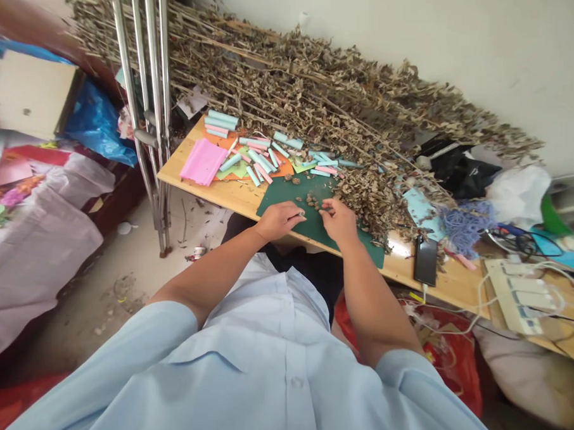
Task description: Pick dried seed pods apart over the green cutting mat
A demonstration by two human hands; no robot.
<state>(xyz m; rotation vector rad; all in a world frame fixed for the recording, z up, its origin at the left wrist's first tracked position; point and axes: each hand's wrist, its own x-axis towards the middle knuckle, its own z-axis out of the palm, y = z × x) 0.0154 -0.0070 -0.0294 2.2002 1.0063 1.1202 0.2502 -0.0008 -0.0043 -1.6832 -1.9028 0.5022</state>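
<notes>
Matt green cutting mat (pixel 281 199), smooth pale wood tabletop (pixel 197 189), rough dried leaves (pixel 293 82)

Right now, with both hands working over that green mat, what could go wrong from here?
The brittle dried leaves beside the right hand could crumble and scatter across the green mat. The phone lies near the table's edge, so a tug on its cable might pull it off. Loose paper rolls could also get knocked about.

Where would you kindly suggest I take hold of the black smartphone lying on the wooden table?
Grip the black smartphone by its two long edges, coming from above. It lies flat on the light wooden table, and the white charging cable leaves its near end, so stay clear of that end.
</notes>
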